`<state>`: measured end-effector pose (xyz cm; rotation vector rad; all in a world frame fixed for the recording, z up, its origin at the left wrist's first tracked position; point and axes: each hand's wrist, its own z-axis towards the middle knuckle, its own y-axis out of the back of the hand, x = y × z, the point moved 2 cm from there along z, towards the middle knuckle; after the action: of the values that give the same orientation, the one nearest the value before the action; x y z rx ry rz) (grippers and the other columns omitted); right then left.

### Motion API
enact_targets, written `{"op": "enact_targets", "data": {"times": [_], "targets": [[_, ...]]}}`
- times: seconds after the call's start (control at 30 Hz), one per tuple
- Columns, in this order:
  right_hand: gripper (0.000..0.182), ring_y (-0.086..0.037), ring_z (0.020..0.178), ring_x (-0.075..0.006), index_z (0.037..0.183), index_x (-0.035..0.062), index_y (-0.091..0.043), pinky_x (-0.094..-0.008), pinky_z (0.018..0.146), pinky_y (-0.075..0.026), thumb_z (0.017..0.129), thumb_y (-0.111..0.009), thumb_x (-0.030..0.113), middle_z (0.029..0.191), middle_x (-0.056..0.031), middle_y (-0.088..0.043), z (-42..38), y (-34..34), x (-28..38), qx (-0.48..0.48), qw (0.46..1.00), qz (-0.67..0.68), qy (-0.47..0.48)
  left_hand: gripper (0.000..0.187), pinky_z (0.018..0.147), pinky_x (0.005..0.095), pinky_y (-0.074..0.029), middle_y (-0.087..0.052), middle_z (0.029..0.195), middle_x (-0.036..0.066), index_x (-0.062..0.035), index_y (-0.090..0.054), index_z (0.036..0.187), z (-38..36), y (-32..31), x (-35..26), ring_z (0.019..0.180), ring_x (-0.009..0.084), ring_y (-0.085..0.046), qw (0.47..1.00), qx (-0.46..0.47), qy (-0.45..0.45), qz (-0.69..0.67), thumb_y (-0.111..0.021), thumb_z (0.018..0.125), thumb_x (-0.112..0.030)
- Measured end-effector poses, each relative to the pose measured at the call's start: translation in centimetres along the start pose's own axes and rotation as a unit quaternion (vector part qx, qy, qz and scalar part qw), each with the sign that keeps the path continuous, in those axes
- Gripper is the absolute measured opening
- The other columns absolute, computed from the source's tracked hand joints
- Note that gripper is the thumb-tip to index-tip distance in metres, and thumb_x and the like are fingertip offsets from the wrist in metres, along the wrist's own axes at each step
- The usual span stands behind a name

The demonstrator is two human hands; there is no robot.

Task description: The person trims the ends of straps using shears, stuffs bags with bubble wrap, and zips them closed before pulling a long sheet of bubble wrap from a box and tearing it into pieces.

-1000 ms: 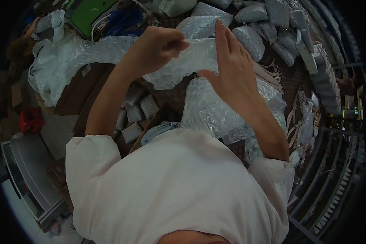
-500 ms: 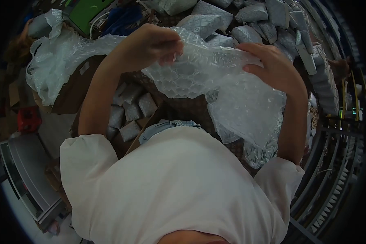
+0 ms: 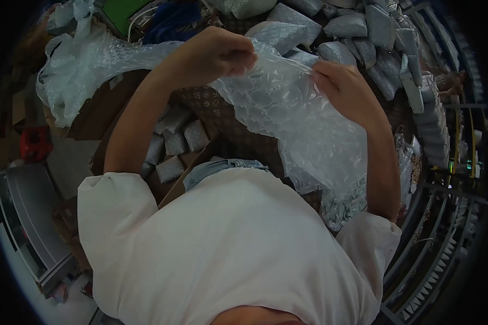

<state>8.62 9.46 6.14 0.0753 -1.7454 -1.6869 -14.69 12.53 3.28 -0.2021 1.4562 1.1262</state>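
Holding bubble wrap (image 3: pixel 309 127) by its upper edge, left hand (image 3: pixel 217 57) fingers curled, right hand (image 3: pixel 346 89) fingers pinching, silver pouches (image 3: pixel 347 25) close beyond, brown patterned surface (image 3: pixel 255 145) showing nearer the torso.

one wide, round head view, looks down and forward from above the white short-sleeved fabric shirt (image 3: pixel 230 238), nearest; clear plastic bubble wrap (image 3: pixel 314 130) mid-range, silver-grey padded pouches (image 3: pixel 346 26) farther.

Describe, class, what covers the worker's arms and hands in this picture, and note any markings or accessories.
Loose, short white sleeves leave the forearms bare. The left hand and right hand wear no gloves. No watch or bracelet shows at either wrist, and the sleeves show no printed marking.
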Motion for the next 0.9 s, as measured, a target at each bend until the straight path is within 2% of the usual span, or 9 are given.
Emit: {"op": "enact_targets", "data": {"times": [0.13,0.23,0.3,0.5,0.67,0.73,0.77,0.83,0.9], "targets": [[0.017,-0.054,0.059,-0.0263,0.074,-0.0002,-0.056,-0.0352,0.056,-0.041,0.082,-0.056,0.015,0.065,-0.0128,-0.055,0.7,-1.8,2.7,-0.13,0.985,0.076,0.084,0.011,0.055,0.0217,-0.037,-0.048,0.062,0.001,0.0008,-0.05,0.074,0.5,-0.8,-0.3,0.058,0.0082,-0.043,1.0,-0.003,0.0,0.003,-0.049,0.084,-0.001],[0.02,-0.053,0.057,-0.0263,0.071,-0.0009,-0.055,-0.0348,0.055,-0.041,0.082,-0.057,0.016,0.064,-0.0122,-0.056,1.0,-1.8,3.1,-0.088,0.991,0.007,0.1,0.014,0.052,0.0215,-0.036,-0.047,0.06,0.001,0.0,-0.05,0.073,0.5,-0.9,-0.3,0.056,0.0076,-0.042,1.0,0.001,-0.01,-0.007,-0.049,0.086,-0.004],[0.027,-0.05,0.052,-0.02,0.067,-0.0011,-0.053,-0.0318,0.051,-0.039,0.084,-0.056,0.02,0.06,-0.01,-0.056,0.8,-1.6,2.2,-0.045,0.997,0.059,-0.025,0.015,0.052,0.0215,-0.036,-0.047,0.059,0.0,0.0002,-0.05,0.073,0.3,-0.8,-0.8,0.055,0.0073,-0.042,0.999,0.011,-0.008,0.033,-0.049,0.086,-0.006],[0.036,-0.04,0.051,-0.0075,0.066,0.0002,-0.052,-0.024,0.048,-0.034,0.09,-0.049,0.028,0.054,-0.002,-0.048,-0.4,-1.2,0.7,-0.011,0.983,0.178,-0.042,0.011,0.053,0.0214,-0.04,-0.05,0.06,0.001,0.0013,-0.054,0.078,0.5,-0.7,-0.8,0.055,0.0078,-0.046,0.999,0.039,-0.021,-0.004,-0.051,0.086,-0.006],[0.039,-0.037,0.053,-0.0054,0.066,0.0001,-0.052,-0.0228,0.049,-0.032,0.091,-0.048,0.03,0.055,0.003,-0.044,-1.2,-1.1,-1.1,0.02,0.96,0.263,-0.088,0.007,0.059,0.0221,-0.044,-0.055,0.068,0.003,0.0026,-0.057,0.084,0.2,-0.2,-0.6,0.061,0.0093,-0.05,0.994,0.048,-0.088,-0.044,-0.053,0.084,-0.003],[0.039,-0.036,0.053,-0.0047,0.066,0.0001,-0.051,-0.0227,0.049,-0.032,0.091,-0.048,0.03,0.055,0.0041,-0.043,-1.4,-1.2,-1.5,0.038,0.96,0.26,-0.091,0.007,0.061,0.0231,-0.044,-0.056,0.071,0.003,0.0023,-0.058,0.087,0.2,-0.2,-0.5,0.062,0.0105,-0.051,0.984,0.001,-0.147,0.097,-0.054,0.083,-0.002],[0.039,-0.035,0.052,-0.0044,0.065,0.0002,-0.051,-0.0236,0.047,-0.031,0.091,-0.048,0.03,0.054,0.0037,-0.041,-1.5,-1.2,-1.6,-0.002,0.962,0.261,-0.084,0.007,0.061,0.0231,-0.044,-0.056,0.071,0.003,0.0023,-0.058,0.087,0.2,0.0,-0.4,0.062,0.0105,-0.051,0.985,0.0,-0.146,0.096,-0.054,0.083,-0.002],[0.04,-0.034,0.051,-0.0041,0.063,0.0003,-0.05,-0.0246,0.046,-0.03,0.09,-0.049,0.03,0.052,0.0034,-0.038,-1.7,-0.9,-1.6,-0.041,0.961,0.261,-0.077,0.005,0.058,0.0249,-0.043,-0.057,0.069,0.005,0.0013,-0.057,0.084,0.2,0.5,0.2,0.06,0.0123,-0.051,0.999,0.029,-0.025,0.005,-0.056,0.082,-0.004],[0.037,-0.033,0.046,-0.0068,0.06,0.0004,-0.049,-0.0263,0.042,-0.027,0.088,-0.054,0.024,0.049,0.0,-0.035,-2.1,-0.5,-1.2,-0.03,0.989,0.14,-0.046,0.005,0.056,0.0262,-0.042,-0.055,0.068,0.006,0.0012,-0.055,0.082,0.1,0.0,-0.7,0.058,0.0131,-0.05,0.995,-0.003,-0.078,0.061,-0.055,0.082,-0.003]]}}
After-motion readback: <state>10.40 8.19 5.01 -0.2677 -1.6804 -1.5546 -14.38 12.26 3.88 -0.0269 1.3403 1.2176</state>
